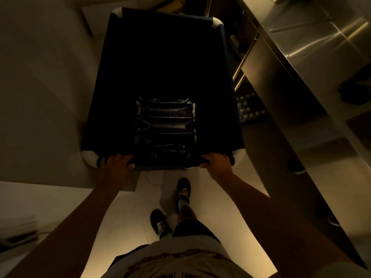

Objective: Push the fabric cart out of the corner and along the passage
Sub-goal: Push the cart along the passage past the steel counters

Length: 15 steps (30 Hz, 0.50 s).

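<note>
Fabric cart [160, 63] at 12 o'clock, between pale wall [40, 77] at 9 o'clock and steel counter [313, 63] at 3 o'clock. Left hand [115, 163] and right hand [216, 162] both curled around near rim. Dark folded bundle [165, 125] inside.

Matt dark cloth cart [160, 63], brushed glossy steel counter [313, 57], perhaps plastic corners [217, 22]

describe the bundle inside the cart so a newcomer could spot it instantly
Start at the dark fabric cart with white corner caps, which both hands grip at its near rim. Inside, toward that rim, lies a stack of folded shiny bags, the only glossy, ridged thing in the black interior.
</note>
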Each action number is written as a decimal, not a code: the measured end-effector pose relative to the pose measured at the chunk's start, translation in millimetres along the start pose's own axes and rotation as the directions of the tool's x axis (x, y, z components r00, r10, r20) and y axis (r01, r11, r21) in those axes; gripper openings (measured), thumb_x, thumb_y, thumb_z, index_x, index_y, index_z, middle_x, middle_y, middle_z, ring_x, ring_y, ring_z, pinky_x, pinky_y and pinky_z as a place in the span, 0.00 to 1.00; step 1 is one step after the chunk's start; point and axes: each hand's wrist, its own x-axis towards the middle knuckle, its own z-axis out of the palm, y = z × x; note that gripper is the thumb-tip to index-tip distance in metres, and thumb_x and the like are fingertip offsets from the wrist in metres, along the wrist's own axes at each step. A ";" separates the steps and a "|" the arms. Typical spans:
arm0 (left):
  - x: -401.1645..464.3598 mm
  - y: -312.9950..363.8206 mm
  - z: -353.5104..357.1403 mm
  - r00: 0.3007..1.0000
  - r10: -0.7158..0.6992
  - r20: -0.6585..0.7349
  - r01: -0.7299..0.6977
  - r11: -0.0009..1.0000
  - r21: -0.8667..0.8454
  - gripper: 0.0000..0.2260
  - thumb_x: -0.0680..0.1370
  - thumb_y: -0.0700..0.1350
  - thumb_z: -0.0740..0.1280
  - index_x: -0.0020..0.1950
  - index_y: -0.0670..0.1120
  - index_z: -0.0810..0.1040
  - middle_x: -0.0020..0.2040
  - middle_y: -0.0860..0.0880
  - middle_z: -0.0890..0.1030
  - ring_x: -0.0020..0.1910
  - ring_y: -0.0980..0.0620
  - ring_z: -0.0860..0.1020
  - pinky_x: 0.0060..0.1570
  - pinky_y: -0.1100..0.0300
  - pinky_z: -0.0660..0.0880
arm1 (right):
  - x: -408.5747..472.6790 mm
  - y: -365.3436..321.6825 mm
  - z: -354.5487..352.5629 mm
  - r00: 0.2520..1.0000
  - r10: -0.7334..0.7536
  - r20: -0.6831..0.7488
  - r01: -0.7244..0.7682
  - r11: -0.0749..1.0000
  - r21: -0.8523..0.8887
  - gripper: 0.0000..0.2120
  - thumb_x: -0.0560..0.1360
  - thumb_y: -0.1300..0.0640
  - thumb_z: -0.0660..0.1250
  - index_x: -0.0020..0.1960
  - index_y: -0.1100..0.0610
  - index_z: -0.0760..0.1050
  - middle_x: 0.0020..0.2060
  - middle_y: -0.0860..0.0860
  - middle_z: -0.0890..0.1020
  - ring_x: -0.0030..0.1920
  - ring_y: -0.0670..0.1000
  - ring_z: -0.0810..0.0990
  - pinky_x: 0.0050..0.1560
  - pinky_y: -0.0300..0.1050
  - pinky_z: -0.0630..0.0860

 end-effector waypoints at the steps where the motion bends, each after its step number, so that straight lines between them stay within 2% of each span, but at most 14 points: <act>1: -3.2 4.1 2.1 1.000 -0.011 -0.014 0.011 1.000 0.000 0.18 0.81 0.56 0.61 0.71 0.56 0.73 0.68 0.45 0.76 0.70 0.41 0.70 0.74 0.39 0.57 | 3.0 1.7 -2.0 1.000 -0.004 -0.003 0.004 1.000 -0.007 0.21 0.78 0.46 0.69 0.70 0.48 0.77 0.68 0.52 0.80 0.71 0.56 0.74 0.76 0.54 0.64; 6: -14.4 24.0 10.6 0.995 -0.087 -0.044 0.086 0.996 -0.032 0.18 0.82 0.56 0.60 0.72 0.57 0.72 0.69 0.46 0.76 0.71 0.41 0.69 0.74 0.41 0.56 | 21.2 7.1 -18.0 1.000 -0.029 0.001 0.029 0.998 -0.049 0.21 0.78 0.48 0.70 0.70 0.49 0.77 0.69 0.54 0.78 0.73 0.57 0.72 0.77 0.55 0.61; 15: -36.0 57.3 19.3 0.980 -0.195 -0.050 0.193 0.980 -0.046 0.18 0.82 0.53 0.60 0.73 0.57 0.71 0.67 0.46 0.77 0.69 0.41 0.71 0.75 0.40 0.57 | 54.1 24.5 -42.4 0.987 -0.143 0.075 0.149 0.986 -0.073 0.22 0.78 0.51 0.71 0.71 0.53 0.76 0.71 0.55 0.77 0.75 0.58 0.70 0.76 0.55 0.63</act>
